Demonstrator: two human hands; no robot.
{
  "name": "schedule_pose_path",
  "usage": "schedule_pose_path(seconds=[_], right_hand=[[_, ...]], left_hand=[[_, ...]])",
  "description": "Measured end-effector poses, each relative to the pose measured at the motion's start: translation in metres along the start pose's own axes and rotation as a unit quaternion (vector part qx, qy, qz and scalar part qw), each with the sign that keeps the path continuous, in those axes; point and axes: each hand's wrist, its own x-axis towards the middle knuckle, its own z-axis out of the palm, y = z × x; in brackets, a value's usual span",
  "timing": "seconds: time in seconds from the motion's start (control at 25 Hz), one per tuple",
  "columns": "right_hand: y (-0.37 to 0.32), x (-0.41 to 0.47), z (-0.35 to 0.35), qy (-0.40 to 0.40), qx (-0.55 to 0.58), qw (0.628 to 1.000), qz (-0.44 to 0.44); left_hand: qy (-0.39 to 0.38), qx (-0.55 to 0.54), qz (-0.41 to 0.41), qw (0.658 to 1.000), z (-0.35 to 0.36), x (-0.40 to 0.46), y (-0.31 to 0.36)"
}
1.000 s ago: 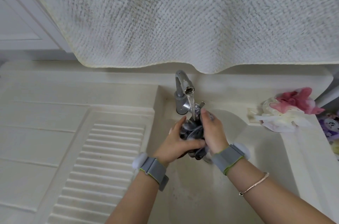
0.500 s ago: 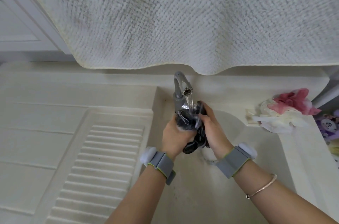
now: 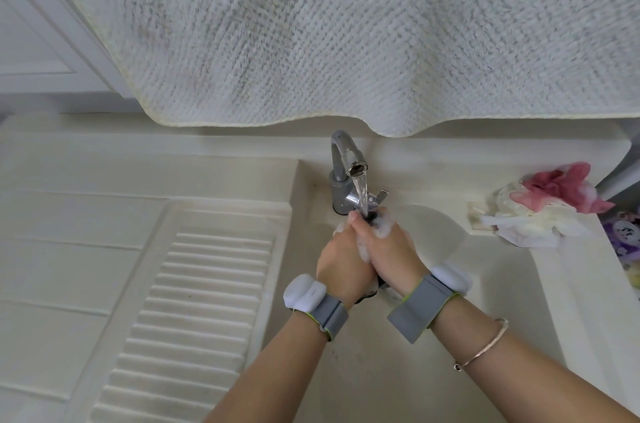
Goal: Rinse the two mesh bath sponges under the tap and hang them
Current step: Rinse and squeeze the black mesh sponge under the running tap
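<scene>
Lowered from beside the spout, the dark mesh sponge [image 3: 372, 214] is now squeezed foamy between the left hand [image 3: 341, 263] and right hand [image 3: 393, 249], clamped together under the chrome tap [image 3: 343, 159] at centre frame.

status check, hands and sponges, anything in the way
Left hand and right hand squeeze the dark sponge under the running tap. Pink sponge waits on the ledge. Nothing blocking.
</scene>
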Motion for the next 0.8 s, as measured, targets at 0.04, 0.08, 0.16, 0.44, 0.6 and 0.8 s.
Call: schedule_pose_path(seconds=[0.04, 0.08, 0.16, 0.44, 0.6, 0.8], right_hand=[[-0.001, 0.000, 0.000, -0.002, -0.010, 1.000, 0.003], [-0.001, 0.001, 0.000, -0.004, -0.024, 1.000, 0.004], [0.000, 0.004, 0.000, -0.004, -0.036, 0.999, -0.010], [0.009, 0.018, -0.008, 0.066, 0.095, 0.989, 0.090], [0.010, 0.013, -0.008, 0.044, 0.387, 0.906, 0.164], [0.008, 0.007, -0.001, 0.010, 0.405, 0.895, 0.188]], left_hand=[[-0.005, -0.013, -0.016, 1.000, 0.002, -0.001, 0.000], [-0.009, -0.026, -0.025, 0.999, 0.002, -0.002, 0.000], [-0.015, -0.035, -0.023, 0.999, 0.001, -0.004, 0.002], [-0.030, -0.374, -0.080, 0.923, -0.001, -0.015, -0.012], [-0.138, -0.529, -0.110, 0.830, -0.009, -0.019, -0.015], [-0.110, -0.560, -0.087, 0.817, -0.015, -0.014, -0.003]])
